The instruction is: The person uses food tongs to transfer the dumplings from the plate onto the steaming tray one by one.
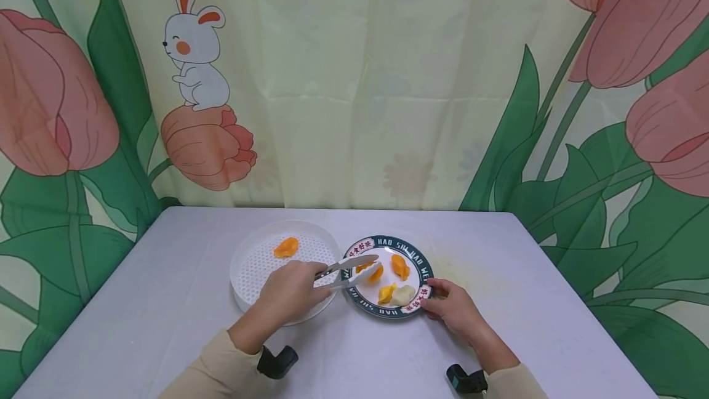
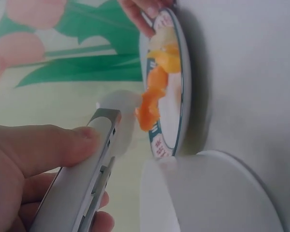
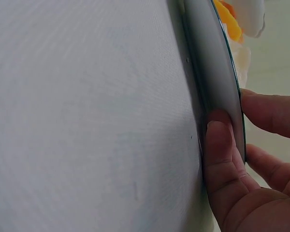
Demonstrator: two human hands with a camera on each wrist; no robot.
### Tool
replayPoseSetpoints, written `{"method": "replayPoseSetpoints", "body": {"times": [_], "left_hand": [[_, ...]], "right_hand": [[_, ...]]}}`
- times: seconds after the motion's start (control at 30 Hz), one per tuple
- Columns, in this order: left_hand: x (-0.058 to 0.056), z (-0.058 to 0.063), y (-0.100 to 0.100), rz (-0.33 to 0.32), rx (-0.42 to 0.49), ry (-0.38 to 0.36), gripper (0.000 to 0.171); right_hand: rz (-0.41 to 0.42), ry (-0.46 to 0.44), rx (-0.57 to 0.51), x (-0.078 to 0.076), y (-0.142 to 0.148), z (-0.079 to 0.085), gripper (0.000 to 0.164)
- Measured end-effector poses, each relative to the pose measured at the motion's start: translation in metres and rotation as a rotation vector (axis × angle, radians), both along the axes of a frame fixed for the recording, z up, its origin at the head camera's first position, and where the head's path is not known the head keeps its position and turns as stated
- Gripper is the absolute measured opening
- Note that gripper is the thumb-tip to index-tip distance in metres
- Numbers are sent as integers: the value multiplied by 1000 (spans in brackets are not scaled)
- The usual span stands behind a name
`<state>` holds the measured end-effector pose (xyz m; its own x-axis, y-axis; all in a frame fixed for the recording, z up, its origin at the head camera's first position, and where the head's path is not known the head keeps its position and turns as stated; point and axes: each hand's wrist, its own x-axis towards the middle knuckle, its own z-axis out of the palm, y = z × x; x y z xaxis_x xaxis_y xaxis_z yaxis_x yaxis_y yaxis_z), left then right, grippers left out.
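Observation:
My left hand [image 1: 293, 291] grips metal tongs [image 1: 354, 261] with pale tips. The tongs' tips spread over the left part of a round plate [image 1: 422, 258] with a dark patterned rim, above an orange fruit-like piece [image 1: 376, 274]. Another orange piece [image 1: 400, 267] lies farther back on the plate; a yellow-orange piece [image 1: 386, 293] and a pale piece [image 1: 402, 295] sit near its front. With thumb and fingers, my right hand [image 1: 456, 310] holds the plate's right rim. The right wrist view shows the thumb [image 3: 220, 137] against the plate's underside.
Left of the plate stands a round white tray [image 1: 244, 276] with a perforated bottom, close beside the plate's edge. One orange piece [image 1: 286, 247] lies in it. A white cloth covers the table [image 1: 138, 325], and a printed curtain [image 1: 354, 79] hangs behind.

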<state>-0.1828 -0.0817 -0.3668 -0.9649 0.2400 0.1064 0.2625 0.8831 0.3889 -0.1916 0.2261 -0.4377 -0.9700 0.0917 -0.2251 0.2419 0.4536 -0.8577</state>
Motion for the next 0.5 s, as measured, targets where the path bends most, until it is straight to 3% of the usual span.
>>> {"method": "replayPoseSetpoints", "body": {"times": [0.5], "left_hand": [[3, 17, -20, 61, 41, 18, 41]], "right_hand": [[3, -1, 1, -3, 1, -3, 58]]}}
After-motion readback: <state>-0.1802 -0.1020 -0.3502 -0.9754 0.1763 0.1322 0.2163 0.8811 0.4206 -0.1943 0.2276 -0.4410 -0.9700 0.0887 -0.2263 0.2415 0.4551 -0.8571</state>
